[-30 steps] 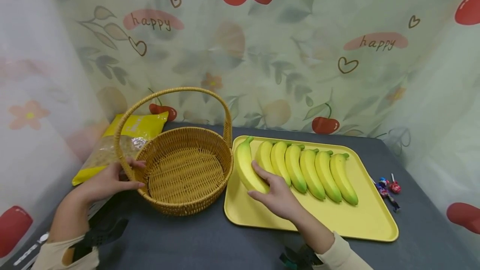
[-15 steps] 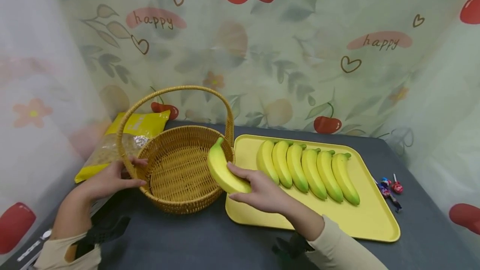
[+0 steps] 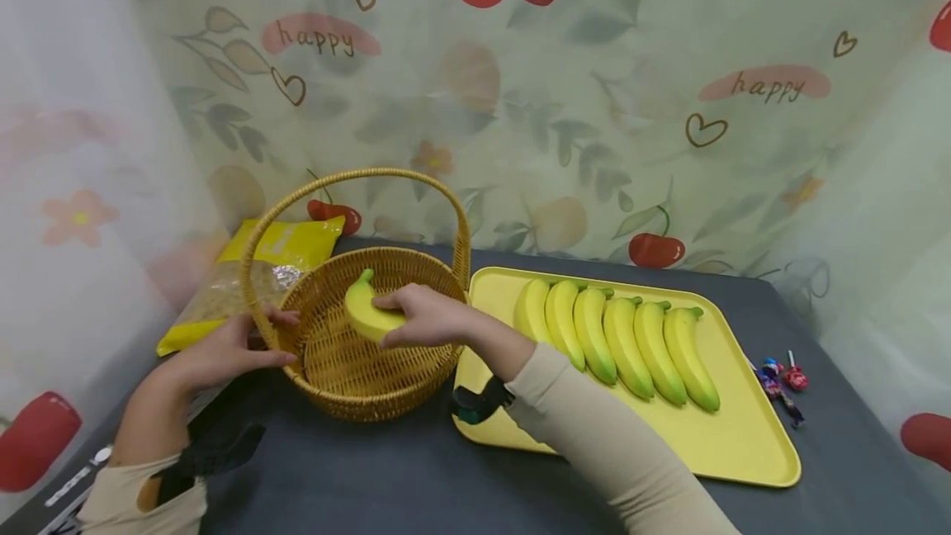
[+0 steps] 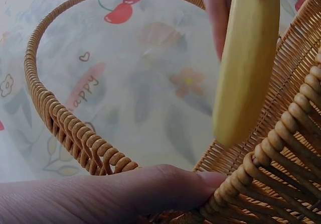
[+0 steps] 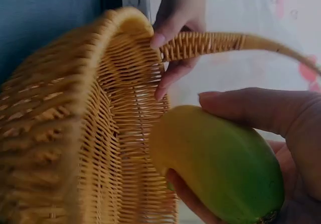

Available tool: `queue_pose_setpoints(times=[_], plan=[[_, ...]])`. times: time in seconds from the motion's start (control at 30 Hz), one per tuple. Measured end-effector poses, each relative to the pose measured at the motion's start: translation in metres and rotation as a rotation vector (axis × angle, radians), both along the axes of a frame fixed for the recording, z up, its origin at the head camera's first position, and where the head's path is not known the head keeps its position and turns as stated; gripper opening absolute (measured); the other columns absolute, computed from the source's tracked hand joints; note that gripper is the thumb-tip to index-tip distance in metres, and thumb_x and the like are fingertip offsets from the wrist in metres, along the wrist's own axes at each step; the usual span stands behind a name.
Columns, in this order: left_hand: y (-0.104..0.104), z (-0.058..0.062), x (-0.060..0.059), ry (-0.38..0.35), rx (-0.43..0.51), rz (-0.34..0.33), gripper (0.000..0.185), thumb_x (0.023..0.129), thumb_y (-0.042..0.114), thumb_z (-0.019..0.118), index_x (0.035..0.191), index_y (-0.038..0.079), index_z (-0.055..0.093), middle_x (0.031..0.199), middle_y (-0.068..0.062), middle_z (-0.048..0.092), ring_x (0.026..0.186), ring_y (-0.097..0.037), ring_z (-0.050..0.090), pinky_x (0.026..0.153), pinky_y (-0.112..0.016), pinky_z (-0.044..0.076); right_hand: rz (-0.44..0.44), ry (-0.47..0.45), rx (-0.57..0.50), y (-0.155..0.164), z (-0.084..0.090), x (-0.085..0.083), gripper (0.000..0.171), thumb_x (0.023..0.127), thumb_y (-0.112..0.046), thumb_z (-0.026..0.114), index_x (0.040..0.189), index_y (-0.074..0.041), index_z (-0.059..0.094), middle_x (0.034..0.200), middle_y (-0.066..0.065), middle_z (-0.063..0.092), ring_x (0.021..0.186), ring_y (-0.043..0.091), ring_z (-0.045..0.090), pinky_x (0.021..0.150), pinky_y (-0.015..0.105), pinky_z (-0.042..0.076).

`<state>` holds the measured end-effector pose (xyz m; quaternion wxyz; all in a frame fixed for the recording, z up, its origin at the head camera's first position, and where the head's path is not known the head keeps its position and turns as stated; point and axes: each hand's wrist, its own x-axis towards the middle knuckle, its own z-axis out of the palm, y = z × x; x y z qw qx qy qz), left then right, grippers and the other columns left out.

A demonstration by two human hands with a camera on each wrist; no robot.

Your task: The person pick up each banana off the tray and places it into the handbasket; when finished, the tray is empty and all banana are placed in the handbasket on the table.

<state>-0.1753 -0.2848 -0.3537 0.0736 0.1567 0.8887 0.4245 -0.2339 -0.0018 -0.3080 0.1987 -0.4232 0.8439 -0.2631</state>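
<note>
A yellow banana with green tips [image 3: 366,314] is in my right hand [image 3: 434,319], which grips it over the opening of the round wicker basket [image 3: 357,407]. From the right wrist view, thumb and fingers wrap the greenish end of the banana [image 5: 215,158], and the woven inner wall lies just beyond. My left hand [image 3: 223,353] holds the basket at its left side, where the tall handle [image 3: 357,176] meets the rim. In the left wrist view the thumb [image 4: 165,186] presses on the rim. The part of the basket floor that shows is bare.
Right of the basket, a yellow tray [image 3: 743,452] bears a row of several bananas [image 3: 627,345]. Behind the basket on the left leans a yellow bag with a see-through middle [image 3: 223,287]. Wrapped candies [image 3: 780,382] lie past the tray's right edge, on the dark tabletop [image 3: 334,477].
My right hand has carried the banana leftward from the tray's left end to over the basket. My left hand has kept its hold on the basket.
</note>
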Motion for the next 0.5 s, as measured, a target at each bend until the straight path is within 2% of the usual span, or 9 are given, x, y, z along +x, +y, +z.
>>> queue_pose_setpoints(times=[0.1, 0.2, 0.37, 0.5], plan=[[0.000, 0.000, 0.000, -0.012, 0.013, -0.004, 0.043, 0.087, 0.019, 0.066, 0.120, -0.006, 0.051, 0.133, -0.031, 0.046, 0.119, -0.042, 0.048, 0.079, -0.020, 0.048, 0.027, -0.029, 0.015, -0.023, -0.006, -0.010, 0.034, 0.085, -0.010, 0.065, 0.117, 0.000, 0.060, 0.069, -0.001, 0.043, 0.060, 0.009, 0.038, 0.060, 0.018, 0.032], [0.001, 0.000, 0.000, -0.020, 0.026, -0.006, 0.043, 0.087, 0.018, 0.065, 0.120, -0.006, 0.050, 0.133, -0.031, 0.046, 0.118, -0.042, 0.050, 0.079, -0.020, 0.048, 0.032, -0.054, 0.031, -0.043, -0.015, -0.017, 0.017, 0.084, -0.010, 0.066, 0.098, -0.001, 0.061, 0.064, -0.003, 0.039, 0.058, 0.008, 0.036, 0.058, 0.017, 0.030], [0.001, -0.001, 0.001, -0.029, 0.033, -0.005, 0.046, 0.088, 0.018, 0.064, 0.124, -0.006, 0.047, 0.133, -0.030, 0.046, 0.116, -0.041, 0.051, 0.078, -0.020, 0.049, -0.009, -0.124, 0.037, -0.063, -0.023, -0.023, 0.011, 0.084, -0.012, 0.066, 0.083, -0.004, 0.058, 0.064, -0.003, 0.038, 0.058, 0.008, 0.037, 0.057, 0.016, 0.032], [0.000, 0.000, 0.002, -0.030, 0.024, 0.001, 0.049, 0.088, 0.018, 0.064, 0.127, -0.006, 0.045, 0.132, -0.028, 0.048, 0.113, -0.033, 0.054, 0.077, -0.021, 0.049, -0.065, -0.249, -0.015, -0.068, -0.023, -0.028, 0.016, 0.084, -0.011, 0.066, 0.074, -0.005, 0.055, 0.063, -0.003, 0.041, 0.058, 0.008, 0.040, 0.056, 0.016, 0.035]])
